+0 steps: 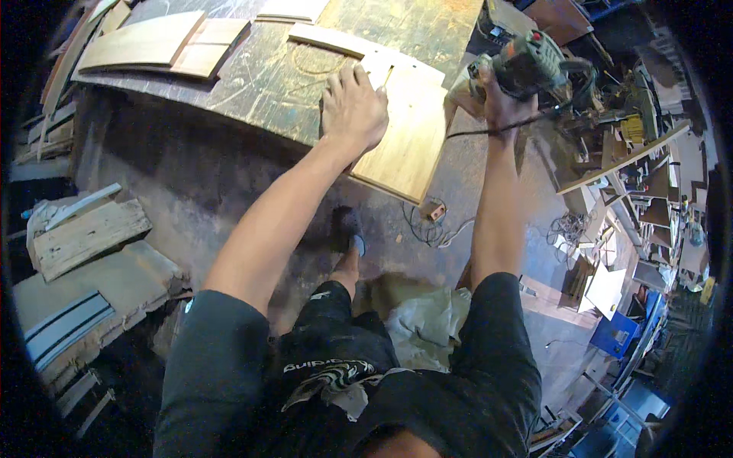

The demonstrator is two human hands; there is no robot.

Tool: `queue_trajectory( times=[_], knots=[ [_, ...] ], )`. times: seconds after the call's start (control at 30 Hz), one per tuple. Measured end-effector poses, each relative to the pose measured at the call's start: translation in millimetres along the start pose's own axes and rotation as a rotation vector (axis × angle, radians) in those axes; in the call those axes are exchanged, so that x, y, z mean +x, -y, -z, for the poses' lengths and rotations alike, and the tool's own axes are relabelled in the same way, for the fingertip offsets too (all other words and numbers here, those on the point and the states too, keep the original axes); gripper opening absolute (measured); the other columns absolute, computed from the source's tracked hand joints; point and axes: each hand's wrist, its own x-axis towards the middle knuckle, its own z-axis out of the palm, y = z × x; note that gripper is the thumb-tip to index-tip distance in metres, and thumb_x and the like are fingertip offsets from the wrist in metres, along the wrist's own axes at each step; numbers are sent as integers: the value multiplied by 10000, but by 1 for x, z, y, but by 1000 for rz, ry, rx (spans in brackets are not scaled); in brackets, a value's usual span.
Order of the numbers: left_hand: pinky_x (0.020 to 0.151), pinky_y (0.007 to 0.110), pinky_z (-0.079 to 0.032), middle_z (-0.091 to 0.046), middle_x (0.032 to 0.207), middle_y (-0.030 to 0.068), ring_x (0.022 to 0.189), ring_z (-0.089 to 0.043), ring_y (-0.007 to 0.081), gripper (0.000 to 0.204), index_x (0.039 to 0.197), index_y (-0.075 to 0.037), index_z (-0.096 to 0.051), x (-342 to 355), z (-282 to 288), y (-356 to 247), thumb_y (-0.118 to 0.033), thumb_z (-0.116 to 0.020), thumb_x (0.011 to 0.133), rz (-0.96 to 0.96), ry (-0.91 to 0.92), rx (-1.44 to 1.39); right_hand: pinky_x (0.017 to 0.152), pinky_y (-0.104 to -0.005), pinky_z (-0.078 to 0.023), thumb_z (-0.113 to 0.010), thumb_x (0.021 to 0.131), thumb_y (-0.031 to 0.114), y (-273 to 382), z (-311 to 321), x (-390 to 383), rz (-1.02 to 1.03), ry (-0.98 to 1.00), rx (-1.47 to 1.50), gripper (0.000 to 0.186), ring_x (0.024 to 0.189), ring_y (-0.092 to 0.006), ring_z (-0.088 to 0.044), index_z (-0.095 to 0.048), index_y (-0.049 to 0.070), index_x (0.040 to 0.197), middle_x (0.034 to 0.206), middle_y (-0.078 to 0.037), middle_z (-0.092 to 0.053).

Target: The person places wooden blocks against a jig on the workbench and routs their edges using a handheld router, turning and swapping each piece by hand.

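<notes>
My left hand (353, 107) rests on the left part of a pale wooden board (405, 149) at the bench edge, fingers apart and slightly bent. A narrower wood strip (321, 37) lies at the board's far end. My right hand (500, 101) grips a dark green power tool (531, 61) raised to the right of the board. Its black cord (481, 131) loops down across my wrist. The underside of the tool is partly hidden.
Curved wooden panels (141, 42) lie on the worn bench (259, 91). Cables with a socket block (434, 212) and a pale sack (420, 324) are on the floor. Wood scraps (92, 237) are piled at left; offcuts and leaning boards (622, 156) crowd the right.
</notes>
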Motion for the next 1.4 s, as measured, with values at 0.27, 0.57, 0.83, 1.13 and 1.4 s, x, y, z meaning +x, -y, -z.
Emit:
queue_trajectory(
  times=[0.27,0.57,0.83,1.13,1.4],
  knots=[
    [1115,594,-299,-371,1446,327,1315,-376,484,859,1481,80,-333,-24,3,-26,-499,-632,921,-137,-32,-55,954,-375,-541,-910,716,92,84,110,21,-19,-343,-7,631,1045,-212,-672,-606,-1,1262,1148,-107,-703],
    [1177,680,-111,-180,1558,428,1454,-166,601,1326,1569,64,-196,-43,9,-94,-596,-871,638,-50,337,166,1006,-404,-532,-886,743,67,203,197,-30,-39,-476,-81,697,1119,-239,-650,-535,1,1342,1225,-141,-672],
    [1195,594,-246,-297,1499,416,1435,-265,559,1322,1560,3,-239,-42,10,-87,-478,-933,543,-994,579,139,1041,-447,-518,-876,721,18,219,251,-68,33,-304,-322,919,1238,-263,-588,-370,60,1486,1369,-120,-587],
    [1200,610,-252,-418,1441,290,1403,-317,524,1094,1405,38,-455,25,-16,-43,-704,-719,646,-1574,473,-96,1090,-447,-482,-822,808,46,212,267,-69,105,-191,-563,793,1249,-300,-590,-386,-13,1468,1370,-185,-585],
    [1235,572,-227,-378,1524,288,1465,-272,484,1004,1447,14,-456,73,-30,-38,-646,-716,736,-1635,488,-176,1085,-438,-480,-820,818,91,204,239,-73,-2,-107,-289,711,1224,-289,-601,-443,-15,1411,1338,-176,-605]
  ],
)
